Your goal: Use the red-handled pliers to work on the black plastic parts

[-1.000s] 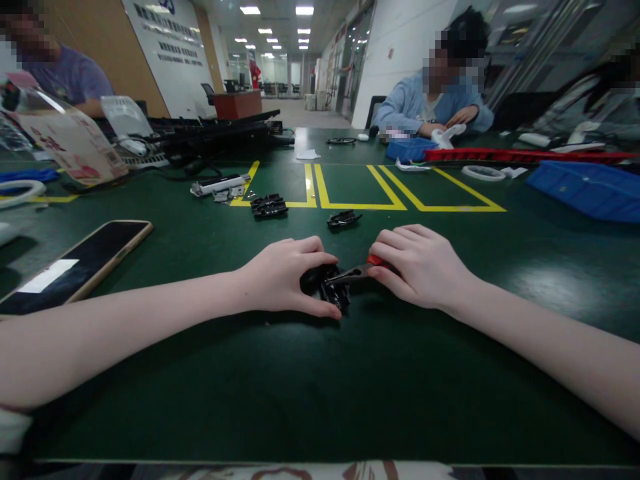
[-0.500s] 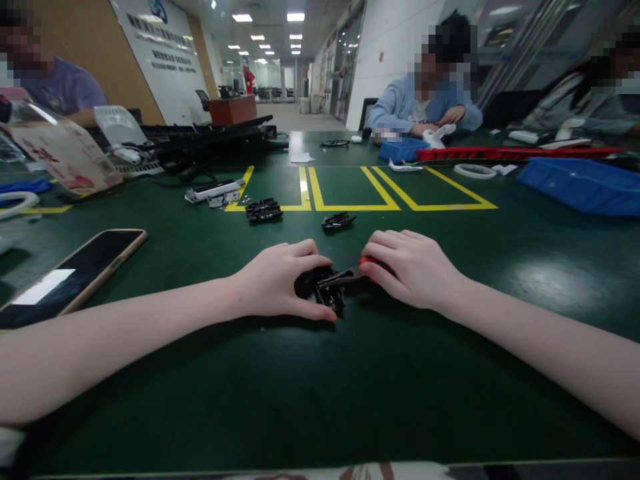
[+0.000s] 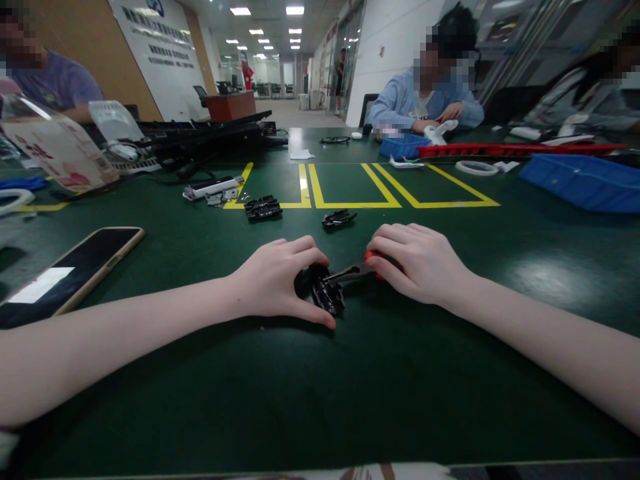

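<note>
My left hand [image 3: 285, 280] is curled around a small black plastic part [image 3: 327, 297] on the green table, thumb along its near side and fingers over its far side. My right hand [image 3: 417, 263] grips the red handle of a pair of pliers [image 3: 356, 271]. Their grey jaws reach left to the black part and touch it. How firmly the jaws close on it cannot be made out. Farther back lie another black plastic part [image 3: 339, 219] and a small group of similar black parts [image 3: 263, 207].
A phone [image 3: 75, 270] lies left of my left arm. White and metal pieces [image 3: 215, 190] lie by the yellow tape marks [image 3: 357, 205]. A blue bin [image 3: 580, 183] stands at the right, a white ring [image 3: 477, 168] beside it. Several people sit around the table.
My right hand has moved slightly right and away with the pliers, their jaws sliding a little toward the black part's far side. My left hand stays around the part.
</note>
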### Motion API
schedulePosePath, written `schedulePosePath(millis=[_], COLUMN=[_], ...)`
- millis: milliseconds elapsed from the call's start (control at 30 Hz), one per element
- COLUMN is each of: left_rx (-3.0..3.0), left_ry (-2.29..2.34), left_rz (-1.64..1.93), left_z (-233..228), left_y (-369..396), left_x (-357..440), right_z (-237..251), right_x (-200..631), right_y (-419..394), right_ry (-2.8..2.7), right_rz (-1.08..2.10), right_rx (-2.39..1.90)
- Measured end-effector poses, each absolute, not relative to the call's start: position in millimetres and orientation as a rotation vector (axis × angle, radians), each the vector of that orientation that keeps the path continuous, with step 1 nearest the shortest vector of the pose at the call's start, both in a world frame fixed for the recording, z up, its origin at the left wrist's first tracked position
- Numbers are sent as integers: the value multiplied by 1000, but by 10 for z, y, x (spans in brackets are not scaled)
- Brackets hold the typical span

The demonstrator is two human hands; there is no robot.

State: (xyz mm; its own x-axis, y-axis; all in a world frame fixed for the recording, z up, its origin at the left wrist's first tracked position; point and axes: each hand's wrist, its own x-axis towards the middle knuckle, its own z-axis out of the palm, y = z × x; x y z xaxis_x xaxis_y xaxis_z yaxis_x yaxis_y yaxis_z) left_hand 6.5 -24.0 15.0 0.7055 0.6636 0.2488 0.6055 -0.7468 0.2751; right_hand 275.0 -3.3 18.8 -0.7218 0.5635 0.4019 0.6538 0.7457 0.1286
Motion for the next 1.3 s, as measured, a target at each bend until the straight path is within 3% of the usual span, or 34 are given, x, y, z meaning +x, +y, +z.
schedulePosePath(millis=[1300], left_rx=[2774], left_ry=[1066], left_rz=[487], left_z=[135], left_y=[-246], left_x=[84], right_z=[146], right_x=[2705], right_y=[-31], right_ry=[-2623], right_rz=[-335], right_rx=[-865])
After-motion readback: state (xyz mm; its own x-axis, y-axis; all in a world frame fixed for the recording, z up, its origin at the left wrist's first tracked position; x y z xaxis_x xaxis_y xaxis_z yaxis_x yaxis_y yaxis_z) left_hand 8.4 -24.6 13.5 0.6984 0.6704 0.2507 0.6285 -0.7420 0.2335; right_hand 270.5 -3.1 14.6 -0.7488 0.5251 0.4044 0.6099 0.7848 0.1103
